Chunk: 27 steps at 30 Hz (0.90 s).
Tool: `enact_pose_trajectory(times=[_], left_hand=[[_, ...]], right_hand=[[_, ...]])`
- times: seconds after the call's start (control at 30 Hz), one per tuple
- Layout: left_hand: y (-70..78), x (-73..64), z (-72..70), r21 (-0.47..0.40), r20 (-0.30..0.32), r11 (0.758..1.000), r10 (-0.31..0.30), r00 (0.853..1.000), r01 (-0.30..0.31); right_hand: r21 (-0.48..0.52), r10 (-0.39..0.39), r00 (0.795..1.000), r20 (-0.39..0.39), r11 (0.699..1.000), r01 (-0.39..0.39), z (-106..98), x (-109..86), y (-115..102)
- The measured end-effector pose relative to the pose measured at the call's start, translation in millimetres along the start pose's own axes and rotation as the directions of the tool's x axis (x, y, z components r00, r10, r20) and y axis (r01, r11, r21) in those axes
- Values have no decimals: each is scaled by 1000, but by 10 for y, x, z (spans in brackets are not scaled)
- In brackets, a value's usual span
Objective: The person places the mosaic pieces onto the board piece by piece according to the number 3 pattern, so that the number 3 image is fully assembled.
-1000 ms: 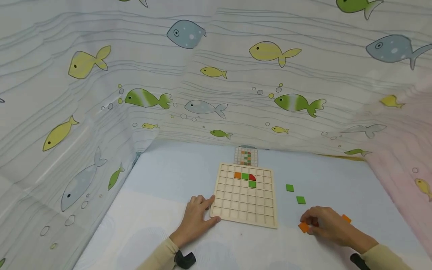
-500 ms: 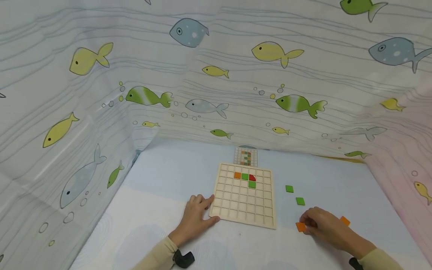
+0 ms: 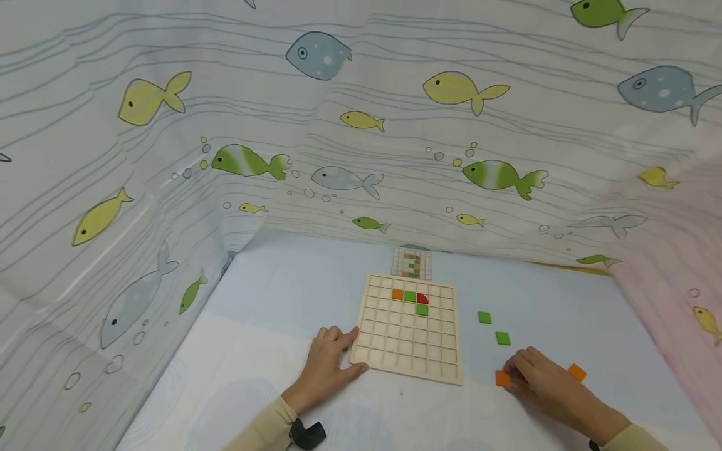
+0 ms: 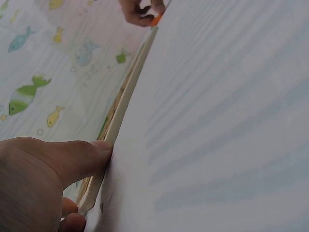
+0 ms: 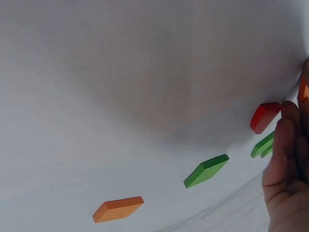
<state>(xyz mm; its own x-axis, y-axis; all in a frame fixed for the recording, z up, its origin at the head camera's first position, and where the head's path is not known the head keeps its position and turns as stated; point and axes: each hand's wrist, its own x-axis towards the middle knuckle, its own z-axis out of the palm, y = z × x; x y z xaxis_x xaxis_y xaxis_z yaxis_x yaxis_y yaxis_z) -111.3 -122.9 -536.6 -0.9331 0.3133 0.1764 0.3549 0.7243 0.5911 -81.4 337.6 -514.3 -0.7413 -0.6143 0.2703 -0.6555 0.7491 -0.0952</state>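
My left hand (image 3: 327, 366) rests at the near left corner of a wooden grid board (image 3: 389, 357). Its thumb touches the front edge and the fingers the left side; in the left wrist view the thumb lies straight against the board's rim (image 4: 123, 104). On the board are an orange tile (image 3: 397, 294), two green tiles and a red tile (image 3: 422, 299) with one rounded corner. Right of the board, my right hand (image 3: 553, 385) pinches an orange square tile (image 3: 502, 378) at its fingertips, low over the table. In the right wrist view that tile is mostly cut off.
Two green tiles (image 3: 484, 317) lie between board and right hand. Another orange tile (image 3: 576, 373) lies behind that hand. The right wrist view also shows a red tile (image 5: 264, 117) and a green tile (image 5: 207, 170). A patterned card (image 3: 412, 262) stands behind the board.
The orange tile in my right hand has shifted slightly left and turned at the fingertips. My left hand stays at the board's corner.
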Motion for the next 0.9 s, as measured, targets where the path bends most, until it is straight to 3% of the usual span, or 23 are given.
enact_pose_trajectory(times=[0.2, 0.37, 0.73, 0.9], left_hand=[[-5, 7, 9, 6, -7, 1000, -3, 1000, 3], [9, -5, 4, 7, -8, 1000, 4, 1000, -4], [18, 23, -1, 17, -25, 1000, 19, 999, -19], [13, 3, 2, 18, -6, 1000, 4, 1000, -4]], right_hand=[[-34, -31, 994, -107, 999, 27, 21, 12, -36], [-3, 10, 988, -156, 1000, -10, 44, 0, -84], [106, 94, 977, -194, 992, -74, 107, -9, -98], [169, 121, 974, -191, 982, -89, 115, -7, -111]])
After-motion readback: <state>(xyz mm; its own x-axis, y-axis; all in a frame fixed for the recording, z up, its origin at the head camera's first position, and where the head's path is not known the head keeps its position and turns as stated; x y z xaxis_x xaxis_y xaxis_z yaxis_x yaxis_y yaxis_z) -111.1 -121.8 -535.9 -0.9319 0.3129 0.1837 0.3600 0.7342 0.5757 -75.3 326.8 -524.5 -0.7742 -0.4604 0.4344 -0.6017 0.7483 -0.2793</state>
